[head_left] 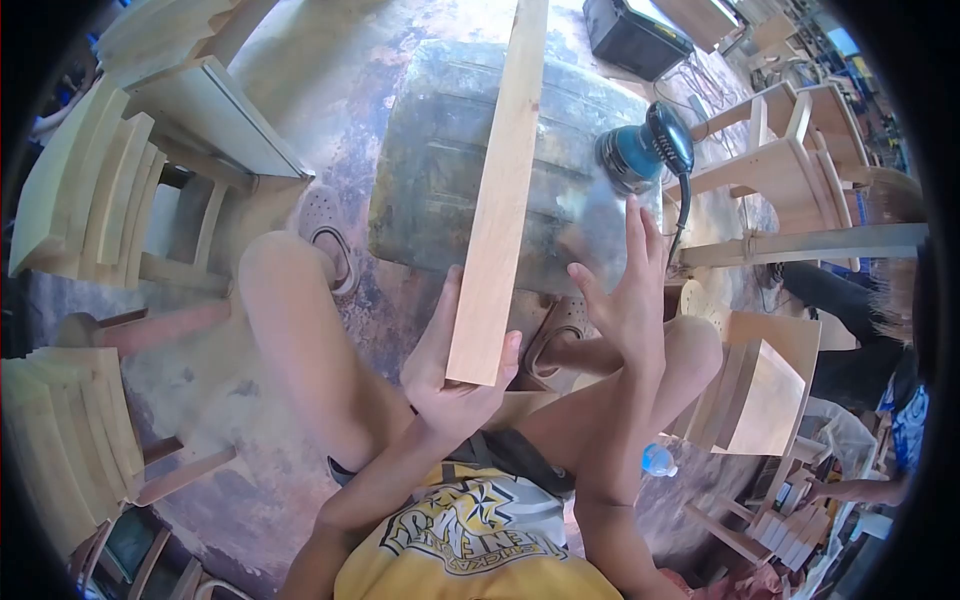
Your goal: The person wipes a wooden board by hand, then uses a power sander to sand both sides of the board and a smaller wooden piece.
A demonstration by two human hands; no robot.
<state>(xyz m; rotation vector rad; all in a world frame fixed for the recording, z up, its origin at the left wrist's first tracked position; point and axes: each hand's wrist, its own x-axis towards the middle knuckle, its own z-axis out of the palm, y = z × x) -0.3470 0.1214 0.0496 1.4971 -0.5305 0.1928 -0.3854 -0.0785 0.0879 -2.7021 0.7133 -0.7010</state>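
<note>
A long pale wooden board (pixel 497 215) slants up and away from me across a worn, dusty low work surface (pixel 425 160). My left hand (pixel 455 385) grips its near end from below, thumb on one side and fingers on the other. My right hand (pixel 632 285) is raised to the right of the board, fingers spread, with nothing in it. Just beyond its fingertips a teal and black electric sander (pixel 645 148) sits on the right edge of the work surface, its cord hanging down.
Stacked wooden panels (pixel 85 200) stand at left, more pieces (pixel 75 440) below them. A black case (pixel 637 40) lies at the back. Wooden chair frames (pixel 790 150) and another person's dark-clothed leg (pixel 845 320) are at right. A plastic bottle (pixel 658 460) is on the floor.
</note>
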